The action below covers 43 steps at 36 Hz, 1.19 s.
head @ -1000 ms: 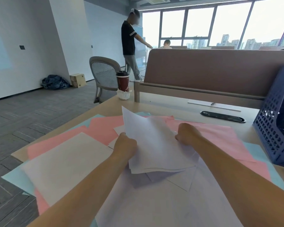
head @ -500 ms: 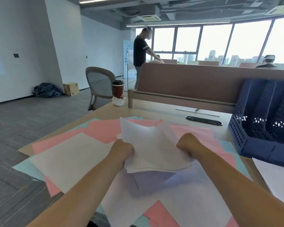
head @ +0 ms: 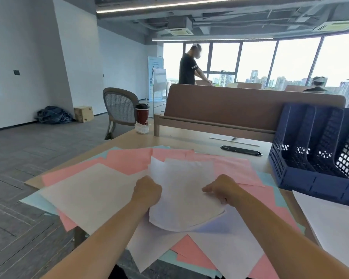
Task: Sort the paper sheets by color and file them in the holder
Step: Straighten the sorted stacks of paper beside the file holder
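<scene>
A small stack of white sheets (head: 181, 190) is lifted a little above the desk between both hands. My left hand (head: 147, 191) grips its left edge with curled fingers. My right hand (head: 222, 188) pinches its right edge. Under the stack lie more white sheets (head: 93, 190), pink sheets (head: 129, 160) and light blue sheets (head: 34, 200), spread loosely over the desk. The dark blue mesh file holder (head: 310, 158) with upright slots stands at the right, apart from both hands.
Another white sheet (head: 334, 224) lies at the right front, near the holder. A red coffee cup (head: 142, 115) stands at the desk's far left corner by the brown divider panel (head: 250, 105). A black cable slot (head: 241, 151) sits behind the papers. A grey chair (head: 119, 107) and a person stand beyond.
The view has tilted up and swung right, bringing the file holder fully into sight. Both hands still hold the white stack, and the right thumb now lies extended on its edge.
</scene>
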Motion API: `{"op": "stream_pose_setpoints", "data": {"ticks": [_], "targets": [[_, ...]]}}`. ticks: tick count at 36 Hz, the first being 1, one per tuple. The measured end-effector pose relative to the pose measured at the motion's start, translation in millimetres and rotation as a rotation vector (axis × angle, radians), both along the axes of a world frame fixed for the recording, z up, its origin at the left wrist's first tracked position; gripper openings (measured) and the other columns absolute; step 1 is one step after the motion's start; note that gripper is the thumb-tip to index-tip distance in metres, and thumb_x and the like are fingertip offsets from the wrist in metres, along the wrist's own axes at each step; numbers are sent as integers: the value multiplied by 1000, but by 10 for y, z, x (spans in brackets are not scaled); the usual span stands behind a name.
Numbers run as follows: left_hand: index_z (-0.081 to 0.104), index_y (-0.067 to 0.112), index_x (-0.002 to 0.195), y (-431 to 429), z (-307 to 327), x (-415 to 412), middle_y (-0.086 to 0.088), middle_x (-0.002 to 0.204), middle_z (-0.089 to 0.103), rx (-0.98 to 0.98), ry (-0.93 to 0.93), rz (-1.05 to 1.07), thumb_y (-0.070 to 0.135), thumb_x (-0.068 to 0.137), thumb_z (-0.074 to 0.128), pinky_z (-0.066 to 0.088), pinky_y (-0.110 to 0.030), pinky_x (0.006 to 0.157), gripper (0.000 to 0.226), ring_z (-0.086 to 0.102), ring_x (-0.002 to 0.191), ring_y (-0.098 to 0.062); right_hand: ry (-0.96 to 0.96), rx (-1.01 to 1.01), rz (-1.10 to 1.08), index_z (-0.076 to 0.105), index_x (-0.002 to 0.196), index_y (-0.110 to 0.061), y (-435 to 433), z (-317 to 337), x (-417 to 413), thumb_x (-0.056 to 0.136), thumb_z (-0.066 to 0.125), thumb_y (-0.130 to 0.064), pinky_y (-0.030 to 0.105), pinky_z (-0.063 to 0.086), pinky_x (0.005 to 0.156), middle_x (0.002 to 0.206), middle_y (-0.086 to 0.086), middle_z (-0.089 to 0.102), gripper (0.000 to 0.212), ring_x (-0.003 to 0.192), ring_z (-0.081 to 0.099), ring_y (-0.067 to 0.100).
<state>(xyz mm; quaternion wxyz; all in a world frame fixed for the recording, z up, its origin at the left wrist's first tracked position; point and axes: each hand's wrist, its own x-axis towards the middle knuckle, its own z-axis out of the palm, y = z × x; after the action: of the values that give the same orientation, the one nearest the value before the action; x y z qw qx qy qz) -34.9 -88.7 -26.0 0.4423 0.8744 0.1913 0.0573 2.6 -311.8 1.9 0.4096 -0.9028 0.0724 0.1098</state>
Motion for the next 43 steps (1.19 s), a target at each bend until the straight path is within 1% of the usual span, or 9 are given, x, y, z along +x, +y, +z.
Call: {"op": "stream_pose_setpoints", "data": {"ticks": [5, 10, 16, 20, 24, 28, 35, 40, 43], "targets": [[45, 3, 73, 48, 31, 28, -11, 73, 41, -291, -41, 92, -2, 80, 56, 29, -29, 59, 14, 41, 65, -23, 19, 48, 15, 59, 113, 14, -9, -19, 13, 89, 69, -5, 35, 50, 65, 96, 20, 64, 32, 80, 63, 31], [61, -7, 99, 44, 81, 1, -22, 96, 62, -403, -42, 97, 5, 80, 67, 43, -36, 70, 24, 61, 84, -33, 6, 234, -7, 63, 118, 6, -153, -40, 7, 91, 61, 4, 45, 54, 91, 112, 19, 68, 27, 100, 66, 35], [61, -6, 115, 101, -9, 26, -28, 110, 65, -578, -100, 75, 24, 48, 71, 52, -42, 79, 75, 66, 99, -40, 3, 455, 33, 64, 112, -5, -262, 12, -166, 99, 53, 1, 27, 52, 60, 96, 7, 70, 18, 80, 67, 18], [64, -11, 108, 149, 109, -102, -32, 112, 64, -663, -165, 74, 11, 54, 73, 52, -48, 87, 59, 65, 100, -43, 6, 484, 43, 66, 117, -5, -231, 63, -196, 100, 54, -6, 29, 54, 67, 103, 10, 73, 21, 86, 69, 23], [63, -6, 105, 265, 262, -281, -32, 106, 64, -617, -197, 128, 12, 54, 62, 47, -37, 72, 54, 66, 92, -43, -16, 463, 84, 67, 111, -5, -25, 134, -220, 100, 54, -6, 27, 54, 62, 97, 9, 73, 17, 80, 69, 21], [57, 4, 87, 531, 418, -456, -15, 85, 59, -486, -231, 182, 3, 83, 62, 40, -27, 61, 6, 56, 72, -27, -59, 470, 148, 68, 116, -4, 308, 173, -152, 98, 56, -6, 28, 55, 63, 101, 11, 75, 21, 83, 72, 24], [61, 14, 82, 1144, 545, -691, -4, 79, 62, -510, -344, 247, 11, 88, 59, 40, -27, 61, 8, 56, 69, -20, -35, 628, 279, 65, 118, -7, 982, 305, -38, 100, 50, -6, 28, 55, 64, 97, 9, 76, 23, 77, 74, 20], [68, 8, 92, 1474, 615, -847, -16, 99, 67, -646, -320, 282, 12, 89, 64, 49, -42, 92, 7, 64, 93, -31, 3, 623, 333, 66, 117, -5, 1424, 352, -58, 100, 49, -4, 34, 56, 75, 106, 14, 74, 24, 92, 72, 28], [66, -2, 105, 1636, 607, -905, -21, 105, 69, -611, -288, 296, 10, 75, 70, 51, -53, 97, 33, 66, 100, -40, -46, 444, 363, 67, 113, -3, 1686, 354, -84, 96, 51, 0, 31, 55, 72, 108, 14, 73, 24, 91, 70, 26]]}}
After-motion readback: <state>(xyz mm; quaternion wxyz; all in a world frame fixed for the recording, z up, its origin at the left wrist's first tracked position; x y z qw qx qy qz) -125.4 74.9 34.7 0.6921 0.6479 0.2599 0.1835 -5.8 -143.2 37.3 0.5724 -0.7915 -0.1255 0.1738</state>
